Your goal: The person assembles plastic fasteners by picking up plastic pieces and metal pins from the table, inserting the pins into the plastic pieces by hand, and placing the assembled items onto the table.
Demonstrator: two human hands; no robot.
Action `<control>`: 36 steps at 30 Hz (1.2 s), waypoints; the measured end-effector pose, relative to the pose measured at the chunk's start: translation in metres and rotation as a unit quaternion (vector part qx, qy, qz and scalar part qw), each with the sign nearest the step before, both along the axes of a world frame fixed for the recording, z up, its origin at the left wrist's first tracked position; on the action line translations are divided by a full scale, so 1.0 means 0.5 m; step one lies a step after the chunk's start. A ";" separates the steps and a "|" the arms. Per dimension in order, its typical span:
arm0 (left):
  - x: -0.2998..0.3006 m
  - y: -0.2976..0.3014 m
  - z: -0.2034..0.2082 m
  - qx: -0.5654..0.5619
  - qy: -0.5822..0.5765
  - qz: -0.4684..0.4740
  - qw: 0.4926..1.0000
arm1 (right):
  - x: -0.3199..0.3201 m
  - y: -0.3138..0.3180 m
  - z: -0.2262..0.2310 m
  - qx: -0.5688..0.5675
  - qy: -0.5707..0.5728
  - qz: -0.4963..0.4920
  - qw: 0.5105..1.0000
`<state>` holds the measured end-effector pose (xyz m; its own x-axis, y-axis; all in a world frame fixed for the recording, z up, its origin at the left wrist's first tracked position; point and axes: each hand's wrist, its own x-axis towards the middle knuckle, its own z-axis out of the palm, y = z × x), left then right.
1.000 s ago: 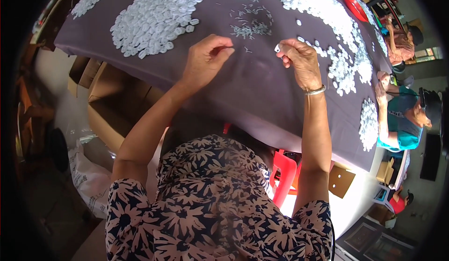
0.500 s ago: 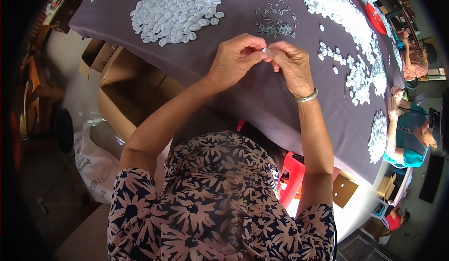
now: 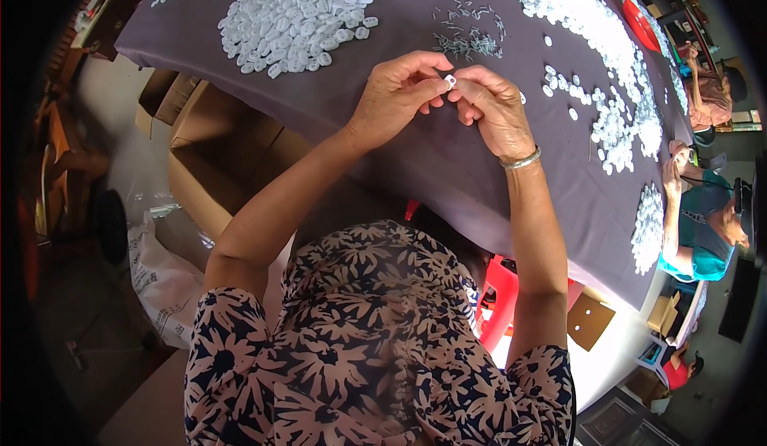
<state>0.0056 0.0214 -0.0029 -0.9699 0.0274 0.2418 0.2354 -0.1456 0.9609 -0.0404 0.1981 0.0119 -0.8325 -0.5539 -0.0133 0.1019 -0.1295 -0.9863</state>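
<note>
A small white plastic piece (image 3: 451, 81) with dark openings is pinched between fingertips, in front of my body and above the table. My left hand (image 3: 391, 98) closes thumb and index finger on its left side. From the right, my right hand (image 3: 497, 110), with a silver bangle at its wrist, grips the same piece, its other fingers curled. Whether a pin is in the piece cannot be made out. Just beyond my hands lie thin grey metal pins (image 3: 471, 45), scattered on the cloth. A big pile of white oval pieces (image 3: 296, 22) rests to the left of them.
A dark purple cloth (image 3: 447, 166) covers the table. More white pieces (image 3: 615, 138) and a long heap (image 3: 591, 26) spread at right, near a red basket (image 3: 641, 26). An open cardboard box (image 3: 232, 154) stands left, below the edge. A co-worker (image 3: 695, 222) sits at right.
The white piece shows more between my fingertips, its openings now visible. My hands have shifted slightly and the fingers have rearranged around it. The co-worker's hands at right have moved a little.
</note>
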 end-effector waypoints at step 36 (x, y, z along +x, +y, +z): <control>0.017 0.002 -0.002 -0.023 -0.032 0.056 0.998 | 0.028 -0.029 -0.031 0.086 0.158 -0.084 0.980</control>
